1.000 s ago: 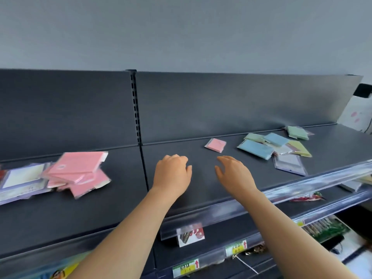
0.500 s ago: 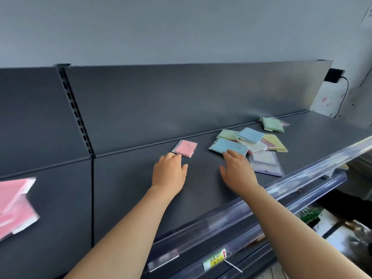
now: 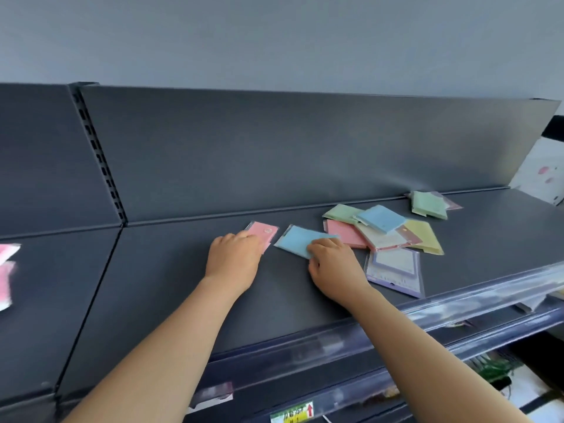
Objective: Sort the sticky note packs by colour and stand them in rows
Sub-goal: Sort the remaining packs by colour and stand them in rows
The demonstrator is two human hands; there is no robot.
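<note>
Head view: left hand [image 3: 233,257] lies over the near edge of a flat pink wrapped sticky note pack [image 3: 265,235], grip hidden; right hand [image 3: 332,264] pinches the near corner of a flat blue wrapped pack [image 3: 297,241] just beyond its fingers on the grey shelf [image 3: 183,285], long axis left to right.

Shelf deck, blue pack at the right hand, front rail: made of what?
Shelf deck: likely painted sheet metal, matt dark grey with a soft sheen. Blue pack: paper pad, seemingly in clear film; a transparent border shows. Front rail: clear plastic, probably; glossy, translucent.
</note>
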